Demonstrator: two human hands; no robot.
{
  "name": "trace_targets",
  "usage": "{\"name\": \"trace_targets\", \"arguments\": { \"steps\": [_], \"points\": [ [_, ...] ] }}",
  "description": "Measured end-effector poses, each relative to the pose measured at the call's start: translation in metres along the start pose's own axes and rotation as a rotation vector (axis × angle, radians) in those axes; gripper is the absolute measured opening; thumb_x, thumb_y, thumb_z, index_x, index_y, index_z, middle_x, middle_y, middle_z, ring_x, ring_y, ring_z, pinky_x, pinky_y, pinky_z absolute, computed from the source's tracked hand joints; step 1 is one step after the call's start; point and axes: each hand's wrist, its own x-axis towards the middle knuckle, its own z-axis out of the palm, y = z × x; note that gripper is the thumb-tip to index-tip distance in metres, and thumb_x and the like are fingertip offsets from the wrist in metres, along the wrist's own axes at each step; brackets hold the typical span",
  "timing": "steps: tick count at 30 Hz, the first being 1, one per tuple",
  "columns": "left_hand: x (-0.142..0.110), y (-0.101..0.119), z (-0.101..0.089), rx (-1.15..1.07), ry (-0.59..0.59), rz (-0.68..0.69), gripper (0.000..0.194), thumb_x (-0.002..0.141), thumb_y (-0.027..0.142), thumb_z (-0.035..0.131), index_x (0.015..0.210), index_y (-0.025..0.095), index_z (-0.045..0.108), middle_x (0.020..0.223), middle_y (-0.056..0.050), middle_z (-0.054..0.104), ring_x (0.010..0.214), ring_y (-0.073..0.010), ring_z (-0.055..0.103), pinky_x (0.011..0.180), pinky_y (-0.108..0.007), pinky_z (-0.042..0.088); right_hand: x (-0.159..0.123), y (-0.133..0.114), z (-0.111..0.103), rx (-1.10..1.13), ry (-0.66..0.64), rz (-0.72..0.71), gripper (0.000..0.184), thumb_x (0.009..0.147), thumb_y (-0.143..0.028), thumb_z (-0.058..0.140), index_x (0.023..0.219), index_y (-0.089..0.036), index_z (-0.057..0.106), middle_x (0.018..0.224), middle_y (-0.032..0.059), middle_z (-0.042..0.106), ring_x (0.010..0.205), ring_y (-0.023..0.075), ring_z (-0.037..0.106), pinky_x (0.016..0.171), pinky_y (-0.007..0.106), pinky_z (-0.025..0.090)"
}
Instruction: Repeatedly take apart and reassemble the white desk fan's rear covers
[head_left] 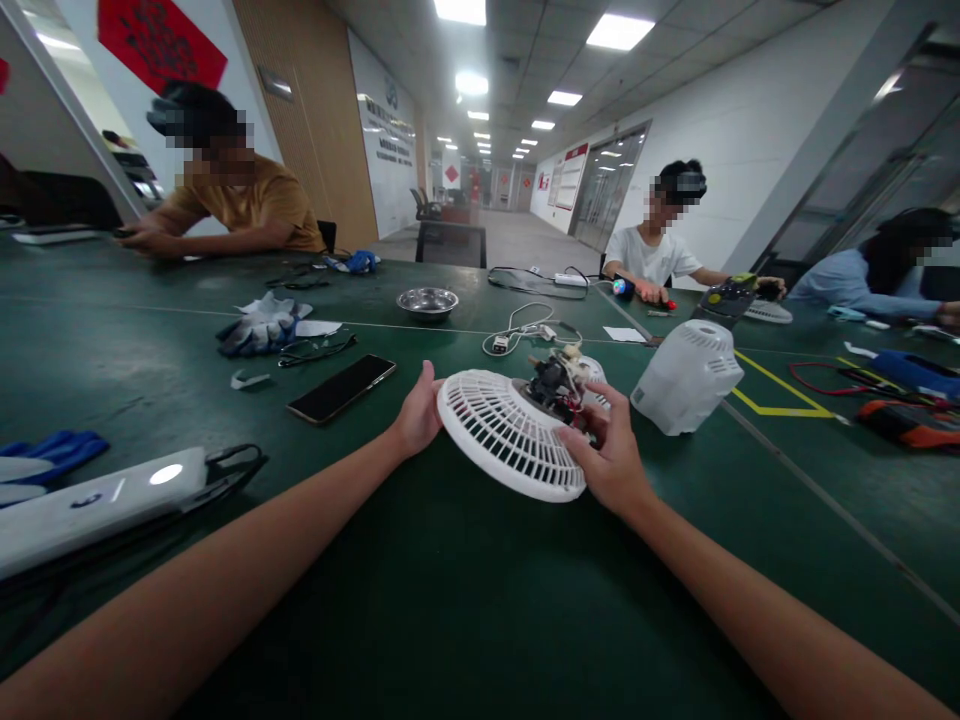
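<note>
A round white fan grille [499,430] is held tilted above the green table between my two hands. My left hand [420,412] grips its left rim, thumb pointing up and fingers hidden behind it. On the other side, my right hand [611,455] is closed around the right part, by the exposed motor [553,385] with its wires and small white parts at the centre. Which parts its fingertips touch I cannot make out. To the right stands a translucent white plastic housing [686,378], apart from my right hand.
A dark smartphone [341,388], work gloves [262,325] and a metal bowl [427,303] lie left and ahead. A white cable [517,335] lies behind the grille. At left is a white device [105,505]; at right, an orange-black tool [911,425]. Several people sit around the table.
</note>
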Motion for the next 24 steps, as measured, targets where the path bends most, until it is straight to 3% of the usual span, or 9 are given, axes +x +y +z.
{"name": "trace_targets", "arguments": {
  "steps": [2, 5, 7, 9, 11, 13, 16, 20, 24],
  "points": [
    [-0.002, 0.005, 0.001, -0.083, -0.045, -0.081, 0.077, 0.099, 0.072, 0.035, 0.116, 0.005, 0.070, 0.104, -0.021, 0.078, 0.104, -0.0344, 0.073, 0.093, -0.044, 0.056, 0.000, 0.004, 0.003, -0.143, -0.033, -0.047, 0.071, 0.084, -0.053, 0.075, 0.141, -0.030, 0.039, 0.123, 0.0118, 0.067, 0.109, 0.0313, 0.070, 0.096, 0.055, 0.056],
    [0.001, 0.005, -0.001, -0.118, -0.044, -0.222, 0.048, 0.101, 0.047, 0.053, 0.117, 0.005, 0.069, 0.107, -0.019, 0.078, 0.101, -0.0295, 0.075, 0.096, -0.042, 0.057, 0.002, 0.009, 0.006, -0.291, -0.083, -0.107, 0.079, 0.080, -0.056, 0.078, 0.143, -0.026, 0.038, 0.130, 0.0158, 0.064, 0.117, 0.0349, 0.067, 0.103, 0.059, 0.052],
    [0.004, 0.003, -0.003, -0.097, -0.005, -0.254, 0.029, 0.098, 0.026, 0.061, 0.118, 0.006, 0.069, 0.109, -0.018, 0.078, 0.097, -0.0247, 0.076, 0.095, -0.037, 0.058, 0.003, 0.010, 0.005, -0.350, -0.140, -0.143, 0.083, 0.079, -0.057, 0.078, 0.144, -0.024, 0.038, 0.132, 0.0173, 0.063, 0.118, 0.0360, 0.066, 0.103, 0.059, 0.052],
    [0.007, 0.000, -0.005, -0.085, 0.018, -0.252, 0.025, 0.096, 0.015, 0.063, 0.117, 0.006, 0.069, 0.109, -0.018, 0.077, 0.093, -0.0225, 0.077, 0.093, -0.035, 0.060, 0.006, 0.012, 0.000, -0.366, -0.173, -0.189, 0.077, 0.083, -0.055, 0.074, 0.145, -0.024, 0.038, 0.130, 0.0159, 0.063, 0.116, 0.0339, 0.066, 0.102, 0.057, 0.053],
    [0.009, -0.001, -0.006, -0.086, 0.033, -0.252, 0.023, 0.096, 0.015, 0.063, 0.116, 0.005, 0.070, 0.108, -0.018, 0.077, 0.091, -0.0222, 0.077, 0.091, -0.034, 0.061, 0.011, 0.017, -0.008, -0.357, -0.118, -0.241, 0.064, 0.091, -0.051, 0.064, 0.144, -0.025, 0.040, 0.127, 0.0138, 0.063, 0.113, 0.0308, 0.066, 0.100, 0.053, 0.054],
    [0.010, -0.002, -0.007, -0.081, 0.054, -0.258, 0.022, 0.097, 0.014, 0.062, 0.114, 0.005, 0.071, 0.106, -0.018, 0.078, 0.089, -0.0219, 0.077, 0.089, -0.034, 0.062, 0.019, 0.026, -0.017, -0.402, 0.016, -0.275, 0.055, 0.094, -0.047, 0.060, 0.142, -0.024, 0.044, 0.129, 0.0143, 0.061, 0.117, 0.0309, 0.063, 0.101, 0.052, 0.053],
    [0.010, -0.002, -0.007, -0.064, 0.078, -0.265, 0.022, 0.096, 0.014, 0.063, 0.114, 0.005, 0.071, 0.104, -0.018, 0.078, 0.088, -0.0215, 0.077, 0.089, -0.034, 0.062, 0.033, 0.046, -0.029, -0.545, 0.161, -0.239, 0.065, 0.087, -0.046, 0.068, 0.143, -0.021, 0.046, 0.139, 0.0176, 0.055, 0.130, 0.0364, 0.053, 0.109, 0.058, 0.046],
    [0.011, -0.004, -0.008, -0.053, 0.091, -0.251, 0.021, 0.096, 0.015, 0.064, 0.114, 0.006, 0.072, 0.105, -0.017, 0.078, 0.089, -0.0213, 0.077, 0.089, -0.033, 0.063, 0.048, 0.071, -0.036, -0.589, 0.097, -0.092, 0.081, 0.078, -0.041, 0.075, 0.149, -0.018, 0.042, 0.145, 0.0186, 0.055, 0.132, 0.0393, 0.053, 0.111, 0.061, 0.042],
    [0.011, -0.005, -0.008, -0.049, 0.085, -0.235, 0.020, 0.097, 0.015, 0.063, 0.112, 0.006, 0.072, 0.109, -0.019, 0.077, 0.090, -0.0219, 0.077, 0.089, -0.034, 0.063, 0.052, 0.083, -0.039, -0.537, 0.070, 0.079, 0.091, 0.072, -0.045, 0.080, 0.150, -0.020, 0.041, 0.121, 0.0148, 0.070, 0.103, 0.0347, 0.068, 0.096, 0.056, 0.053]
  ]
}}
